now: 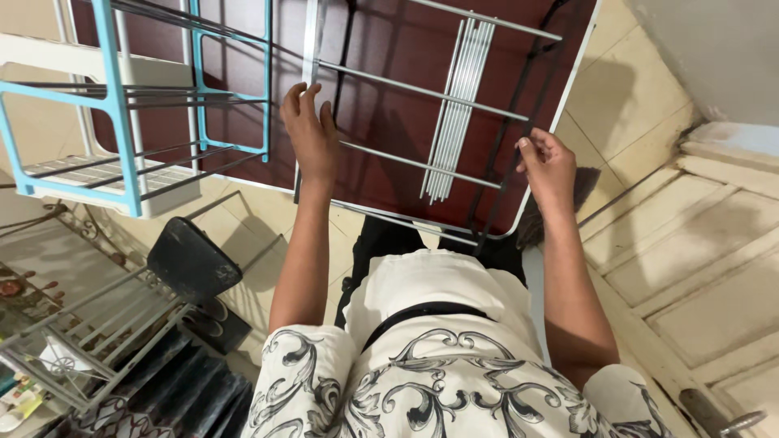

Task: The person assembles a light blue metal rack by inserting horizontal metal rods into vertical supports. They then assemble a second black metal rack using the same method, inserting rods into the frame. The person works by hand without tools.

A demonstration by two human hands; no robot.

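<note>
A metal rack frame (422, 93) with silver crossbars and black side rails lies on a dark red-brown table (389, 49). My left hand (310, 134) rests on the frame's left silver rail, fingers curled over it. My right hand (548, 166) grips the black side rail at the table's right edge. A bundle of thin silver rods (458, 109) lies on the tabletop under the crossbars, between my hands.
A light blue and white shelf rack (122, 105) stands at the table's left end. A black chair seat (191, 259) and a grey metal rack (97, 332) are on the tiled floor at the left. A wooden door (714, 268) is at the right.
</note>
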